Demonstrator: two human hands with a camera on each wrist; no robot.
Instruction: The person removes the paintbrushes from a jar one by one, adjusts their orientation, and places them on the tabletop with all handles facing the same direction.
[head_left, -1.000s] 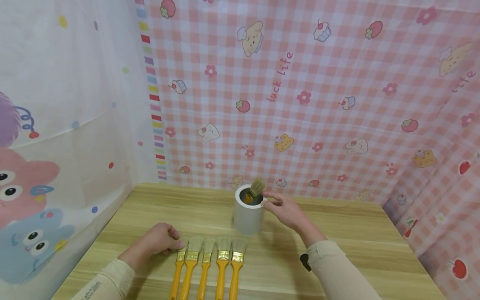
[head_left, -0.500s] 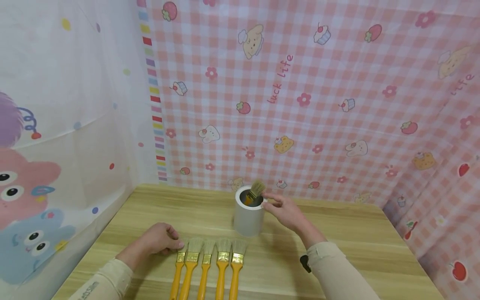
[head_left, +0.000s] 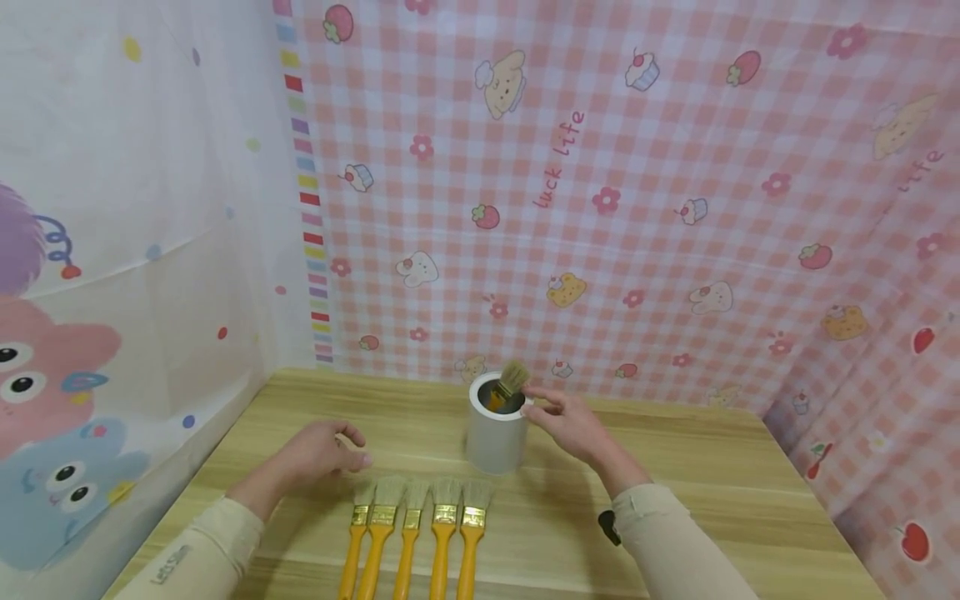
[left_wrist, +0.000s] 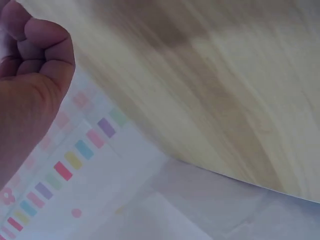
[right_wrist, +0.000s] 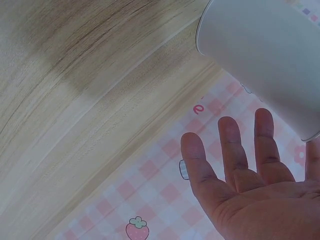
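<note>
A light grey can (head_left: 497,443) with a white rim stands upright at the back of the table. In it leans a paintbrush (head_left: 514,377), bristles up, its yellow handle inside. My right hand (head_left: 572,423) is at the can's right rim, index finger and thumb touching it; in the right wrist view the other fingers stretch out loosely below the can (right_wrist: 270,55). My left hand (head_left: 324,450) hovers just beyond the leftmost paintbrush (head_left: 357,533), holding nothing, fingers loosely bent. Several yellow-handled paintbrushes lie in a row, bristles pointing away from me.
The wooden table (head_left: 697,492) ends at a pink checked cloth (head_left: 600,250) behind and at the right. A white cloth (head_left: 202,275) with cartoon figures hangs on the left.
My left hand has let go of the leftmost paintbrush's bristles and moved slightly away, toward the back. My right hand stays at the can's rim, and the brushes have not moved.
</note>
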